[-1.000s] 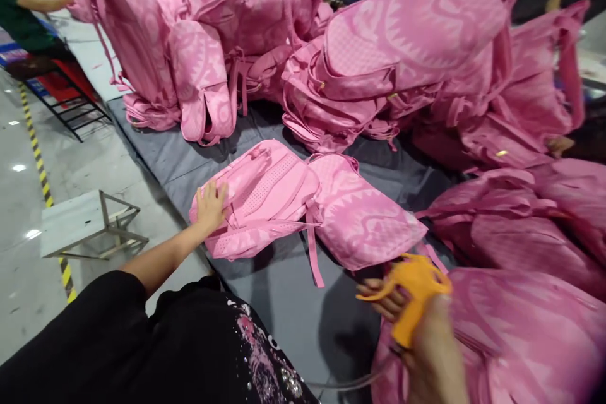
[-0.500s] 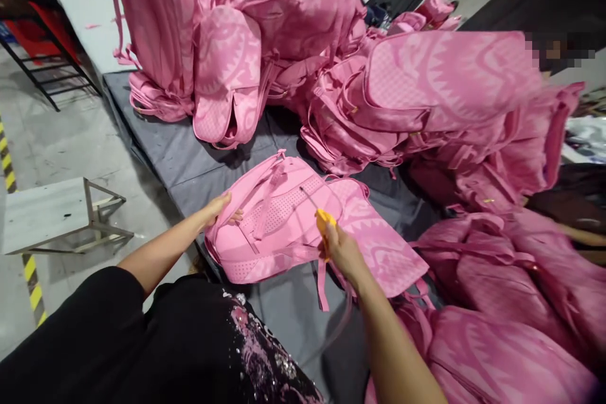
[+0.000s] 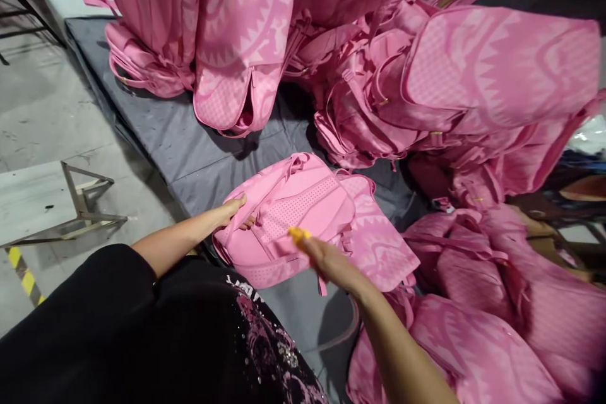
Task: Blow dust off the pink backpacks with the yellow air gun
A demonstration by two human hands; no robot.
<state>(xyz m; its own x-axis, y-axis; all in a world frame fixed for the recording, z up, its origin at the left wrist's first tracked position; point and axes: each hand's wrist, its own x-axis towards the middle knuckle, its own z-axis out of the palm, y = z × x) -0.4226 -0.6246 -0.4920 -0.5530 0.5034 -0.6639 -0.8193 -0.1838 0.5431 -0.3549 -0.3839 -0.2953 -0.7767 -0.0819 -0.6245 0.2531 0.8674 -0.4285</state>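
Note:
A pink backpack [image 3: 303, 202] lies back panel up on the grey-covered table, its perforated padding and straps showing. Its patterned front flap [image 3: 379, 243] spreads out to the right. My left hand [image 3: 237, 211] is closed round the backpack's left edge by a strap, thumb on top. Over the lower part of the back panel, my right hand [image 3: 326, 259] grips a yellow air blow gun [image 3: 299, 237], blurred by motion. A thin clear hose [image 3: 348, 325] trails below that hand onto the table. The gun's slim nozzle is hard to make out.
Stacked pink backpacks [image 3: 241, 25] stand along the far side, and more [image 3: 478, 341] lie at the right. A grey cloth [image 3: 156, 132] covers the table, whose left edge borders the floor. On that floor stands a pale stool [image 3: 33, 202]. Part of another person's arm [image 3: 587, 189] shows far right.
My right hand has swung the air blow gun left and slightly down across the back panel. My left hand keeps its hold. The view has tilted down and moved closer.

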